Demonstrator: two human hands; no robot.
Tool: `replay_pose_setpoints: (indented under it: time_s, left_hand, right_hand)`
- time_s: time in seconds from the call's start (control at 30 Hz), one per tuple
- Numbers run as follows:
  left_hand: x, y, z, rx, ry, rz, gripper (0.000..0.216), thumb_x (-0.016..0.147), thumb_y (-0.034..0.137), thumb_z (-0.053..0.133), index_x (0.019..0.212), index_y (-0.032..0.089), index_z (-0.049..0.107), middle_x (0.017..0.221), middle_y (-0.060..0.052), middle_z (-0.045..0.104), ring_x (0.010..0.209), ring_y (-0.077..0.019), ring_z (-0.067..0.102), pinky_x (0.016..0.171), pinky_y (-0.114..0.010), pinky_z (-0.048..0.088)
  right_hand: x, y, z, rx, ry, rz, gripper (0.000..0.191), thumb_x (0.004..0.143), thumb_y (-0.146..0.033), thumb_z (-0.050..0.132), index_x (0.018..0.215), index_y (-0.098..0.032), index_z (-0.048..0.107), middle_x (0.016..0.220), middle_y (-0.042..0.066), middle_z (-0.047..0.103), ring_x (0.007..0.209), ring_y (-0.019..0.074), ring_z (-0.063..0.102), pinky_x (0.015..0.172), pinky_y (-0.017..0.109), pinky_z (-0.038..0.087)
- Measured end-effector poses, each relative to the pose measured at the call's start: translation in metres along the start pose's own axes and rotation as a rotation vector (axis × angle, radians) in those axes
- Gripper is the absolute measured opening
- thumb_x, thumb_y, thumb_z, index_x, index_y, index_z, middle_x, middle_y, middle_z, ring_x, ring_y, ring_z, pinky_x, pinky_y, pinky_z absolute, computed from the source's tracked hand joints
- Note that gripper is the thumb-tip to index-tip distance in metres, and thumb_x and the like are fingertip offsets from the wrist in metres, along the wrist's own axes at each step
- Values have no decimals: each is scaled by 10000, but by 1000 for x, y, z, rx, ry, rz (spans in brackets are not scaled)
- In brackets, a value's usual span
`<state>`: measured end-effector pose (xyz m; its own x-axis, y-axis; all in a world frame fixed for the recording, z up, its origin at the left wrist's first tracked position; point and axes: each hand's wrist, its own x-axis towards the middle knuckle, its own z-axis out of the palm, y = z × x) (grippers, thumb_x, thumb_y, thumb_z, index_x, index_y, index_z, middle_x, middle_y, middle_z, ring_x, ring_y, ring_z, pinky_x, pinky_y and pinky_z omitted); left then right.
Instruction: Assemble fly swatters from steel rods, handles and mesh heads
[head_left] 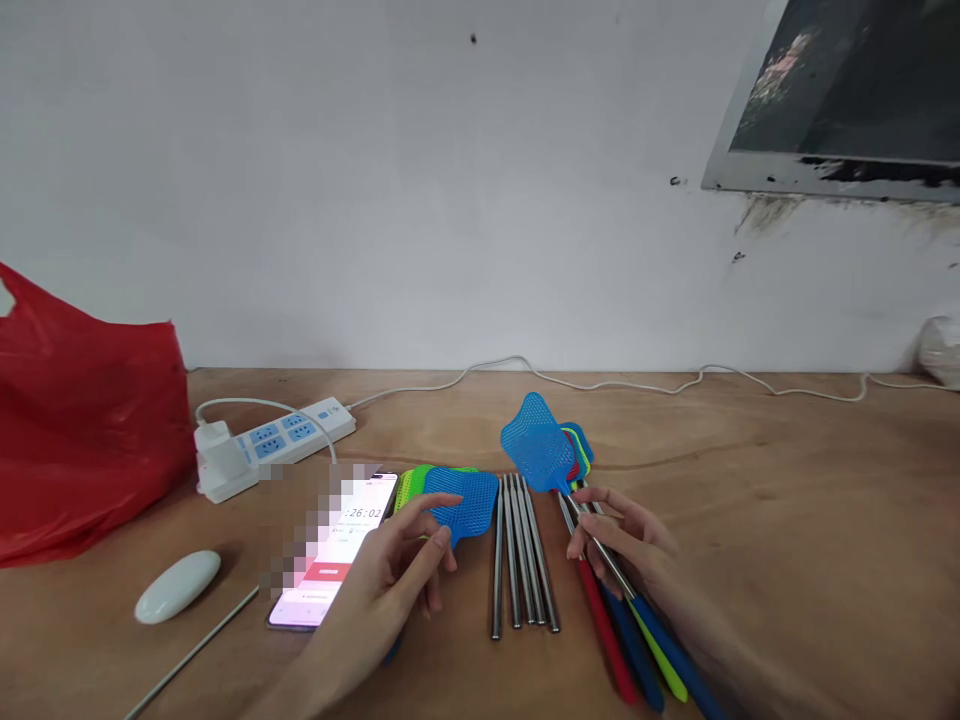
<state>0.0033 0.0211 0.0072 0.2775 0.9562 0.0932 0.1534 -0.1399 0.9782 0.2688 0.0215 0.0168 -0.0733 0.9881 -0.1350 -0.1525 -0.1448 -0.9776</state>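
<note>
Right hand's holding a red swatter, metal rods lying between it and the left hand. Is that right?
Not quite: the swatter in the right hand is blue, not red, as the head view shows. The rods do lie between that hand and the left hand.

The rods (pixel 520 550) are shiny metal, the swatter head (pixel 537 443) matt plastic, the table (pixel 795 480) wood.

The table (pixel 847 480) offers passage at far right; metal rods (pixel 529 550) obstruct its middle.

Blue flyswatter (pixel 538 442) (steel-shafted) aslant beside bare metal rods (pixel 523 555)
</note>
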Motion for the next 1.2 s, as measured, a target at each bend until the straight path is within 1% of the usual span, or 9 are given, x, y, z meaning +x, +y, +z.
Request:
replay_pose_setpoints:
  time_s: [0.1,0.2,0.4,0.57,0.73,0.9,0.97,1.1,1.2]
  left_hand:
    - [-1,-1,-1,50,-34,-10,446,983,575,493,1212,207,597,744,20,592,526,-118,560,508,-240,496]
    - [-2,0,0,82,-58,-32,426,982,575,489,1146,206,623,729,19,581,546,-124,559,511,-233,487]
    - [-3,2,1,151,-95,-26,371,986,538,493,1076,213,648,721,15,565,586,-137,545,523,-225,486]
    - [-4,2,1,228,-107,19,364,1001,516,459,1063,214,652,720,4,578,588,-150,565,520,-231,464]
    - [-6,4,3,339,-110,67,353,1013,489,433,988,226,667,679,4,584,575,-158,562,512,-233,412]
    - [-4,6,2,513,-29,136,314,1015,429,435,949,243,679,703,-11,639,628,-188,589,535,-252,389]
    - [-3,5,0,595,22,196,285,1013,380,436,950,246,680,767,-25,679,667,-200,613,571,-265,415]
    - [-2,0,-4,764,102,338,244,999,304,435,985,240,670,955,-67,702,851,-248,654,738,-332,498]
    - [0,-6,-6,880,139,392,231,983,276,448,1050,225,663,1055,-97,687,962,-288,644,830,-405,514]
  right_hand:
    - [5,-1,-6,-62,53,-66,513,681,-611,800,856,-209,534,668,8,703,386,48,351,381,189,280]
    - [8,0,-10,-122,57,-86,521,650,-636,804,830,-194,596,667,11,692,367,51,349,365,212,306]
    - [8,12,-10,-190,32,-200,504,727,-508,780,1102,-179,705,983,101,776,513,113,502,458,261,423]
    - [11,26,-9,-311,18,-277,543,806,-413,702,1286,-166,640,1128,125,756,850,224,658,702,339,524]
    - [12,32,-7,-588,79,-380,516,862,-344,600,1354,-191,614,1107,90,757,620,167,560,589,322,465]
    - [14,37,-5,-734,111,-482,525,878,-290,555,1394,-199,581,1065,72,758,589,165,538,594,322,485]
    - [15,41,-6,-784,104,-527,514,888,-273,542,1397,-208,575,1069,75,750,658,186,594,655,340,520]
    - [19,51,-8,-945,120,-682,502,910,-239,508,1410,-242,552,1119,91,730,1033,277,649,934,456,504]
    - [20,57,-9,-1117,150,-759,500,901,-220,511,1399,-230,552,1137,109,711,1072,314,624,983,536,460]
